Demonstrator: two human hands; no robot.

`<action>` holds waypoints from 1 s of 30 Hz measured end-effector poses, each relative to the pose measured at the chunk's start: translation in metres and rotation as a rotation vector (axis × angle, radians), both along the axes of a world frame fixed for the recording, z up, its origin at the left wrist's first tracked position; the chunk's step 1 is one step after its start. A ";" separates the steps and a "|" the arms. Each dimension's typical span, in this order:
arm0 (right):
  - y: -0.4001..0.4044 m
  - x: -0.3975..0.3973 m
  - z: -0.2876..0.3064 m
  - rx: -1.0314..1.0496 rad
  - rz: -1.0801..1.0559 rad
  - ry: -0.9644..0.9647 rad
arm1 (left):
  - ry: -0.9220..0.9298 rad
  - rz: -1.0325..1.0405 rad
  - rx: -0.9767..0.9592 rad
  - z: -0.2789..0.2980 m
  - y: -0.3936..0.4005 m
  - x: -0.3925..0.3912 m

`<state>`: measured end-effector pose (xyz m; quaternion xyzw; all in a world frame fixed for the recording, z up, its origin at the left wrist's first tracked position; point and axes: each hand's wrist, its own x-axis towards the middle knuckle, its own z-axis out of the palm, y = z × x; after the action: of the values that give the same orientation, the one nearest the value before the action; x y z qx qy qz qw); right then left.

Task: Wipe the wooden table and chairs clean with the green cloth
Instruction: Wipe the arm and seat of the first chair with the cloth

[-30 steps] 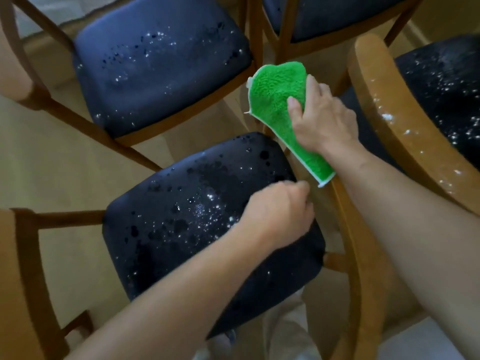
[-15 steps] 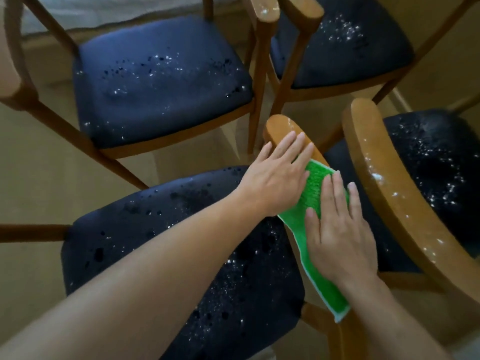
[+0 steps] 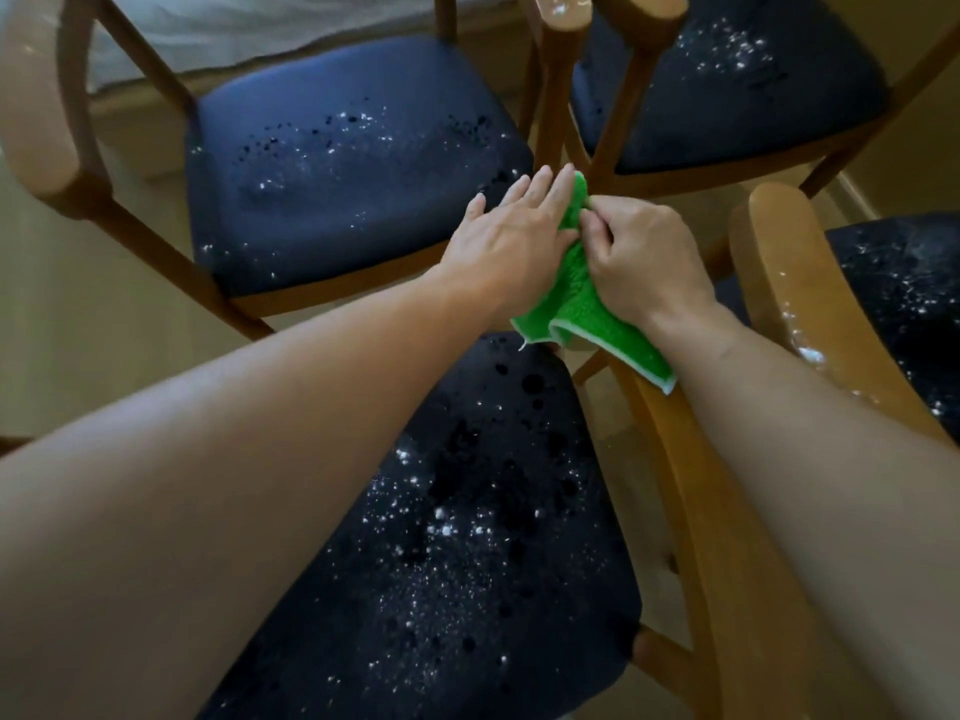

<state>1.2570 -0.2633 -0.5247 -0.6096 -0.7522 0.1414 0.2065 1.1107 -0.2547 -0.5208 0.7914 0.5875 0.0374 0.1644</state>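
Green cloth (image 3: 574, 298) is bunched between both hands above the end of the near chair's wooden armrest (image 3: 675, 433), its white-edged lower corner draping onto that rail. Half a second ago it lay flatter along the armrest under two spread palms; now it is gathered up and crumpled. The right hand (image 3: 641, 265) has changed from a flat press to curled fingers that pinch and grip the cloth at its upper part. The left hand (image 3: 511, 239) remains flat, fingers straight and close together, laid against the left side of the cloth and touching it. The rounded tip of the armrest, which showed beyond the fingertips before, is now hidden by the hands and cloth.

Below the arms is the near chair's dark blue seat (image 3: 467, 537), speckled with white flecks and darker wet spots. A second chair (image 3: 343, 163) with a similar speckled blue seat stands beyond the left hand, and a third chair (image 3: 727, 80) sits at the upper right. At the right edge a fourth chair's curved wooden arm (image 3: 800, 304) carries white residue along its top, with its blue seat behind it. The view has shifted a little, so the far chairs sit lower in the picture than before.
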 end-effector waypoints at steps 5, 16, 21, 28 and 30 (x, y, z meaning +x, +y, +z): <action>-0.028 0.007 -0.002 -0.155 -0.043 -0.078 | -0.110 -0.133 -0.086 -0.001 -0.033 0.007; -0.165 0.056 0.001 -0.278 -0.233 0.017 | -0.070 -0.571 -0.074 -0.008 -0.095 0.061; -0.120 0.054 0.000 -0.215 -0.188 0.112 | -0.175 -0.555 -0.185 -0.002 -0.045 0.063; -0.044 0.050 -0.005 -0.350 -0.178 0.180 | 0.127 -0.234 0.081 -0.005 0.012 0.073; -0.052 0.053 -0.008 -0.362 -0.193 0.178 | 0.145 -0.229 0.130 -0.004 0.007 0.076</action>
<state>1.3097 -0.3154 -0.5325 -0.6912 -0.6314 0.3067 0.1718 1.1866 -0.2477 -0.5249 0.8629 0.5001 -0.0012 0.0732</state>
